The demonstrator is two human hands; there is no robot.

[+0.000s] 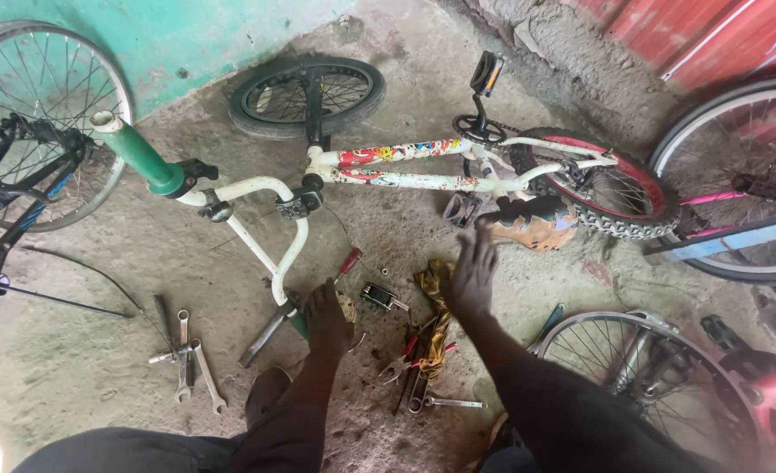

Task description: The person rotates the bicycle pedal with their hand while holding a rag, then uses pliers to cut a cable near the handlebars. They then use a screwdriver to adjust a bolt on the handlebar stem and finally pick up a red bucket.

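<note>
A small white bicycle [405,166] with colourful stickers lies on its side on the concrete floor. Its front wheel [307,95] points away from me and its knobby rear wheel [611,188] is to the right. My left hand [326,320] is closed over the lower end of the white handlebar [265,188], where a green grip [300,326] shows beneath it. My right hand [474,271] hovers with its fingers spread just left of the worn brown saddle [541,229], holding nothing. The upper handlebar end has a long green grip [135,151].
Wrenches [186,361] lie at the left. Pliers [403,361], a spanner [453,403], a red-handled screwdriver [348,261] and a yellow rag [434,285] lie between my arms. A black bicycle [20,166] stands at the left, and pink bicycles [738,219] with a loose wheel [642,377] are at the right.
</note>
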